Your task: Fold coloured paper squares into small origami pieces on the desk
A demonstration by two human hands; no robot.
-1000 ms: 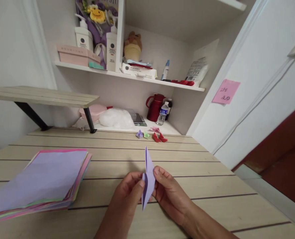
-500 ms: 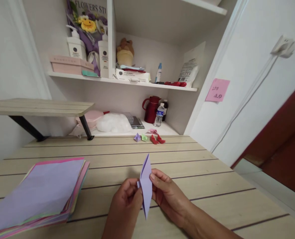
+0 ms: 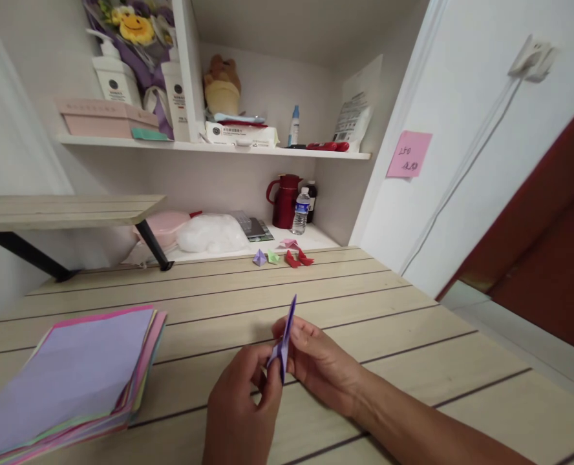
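Note:
A folded piece of purple paper (image 3: 287,329) is held upright above the table, seen nearly edge-on with its pointed tip up. My left hand (image 3: 248,387) pinches its lower left side between thumb and fingers. On the other side, my right hand (image 3: 316,355) grips it with the thumb near the middle and the fingers partly behind it. The paper hides some fingertips. Beyond the hands, near the table's far edge, sit small folded paper pieces: a purple one (image 3: 260,258), a light green one (image 3: 273,257), two red ones (image 3: 298,259) and a pink one (image 3: 289,243).
A stack of coloured paper (image 3: 88,361), purple on top, lies at the left on the slatted table (image 3: 209,310). Behind it stands a raised wooden shelf (image 3: 68,210) on black legs. A red jug (image 3: 286,203) and a water bottle (image 3: 300,212) stand in the back cabinet.
The purple paper has turned from showing its broad face to nearly edge-on, and its lower point no longer shows. Both hands still hold it. The camera view has shifted and tilted slightly.

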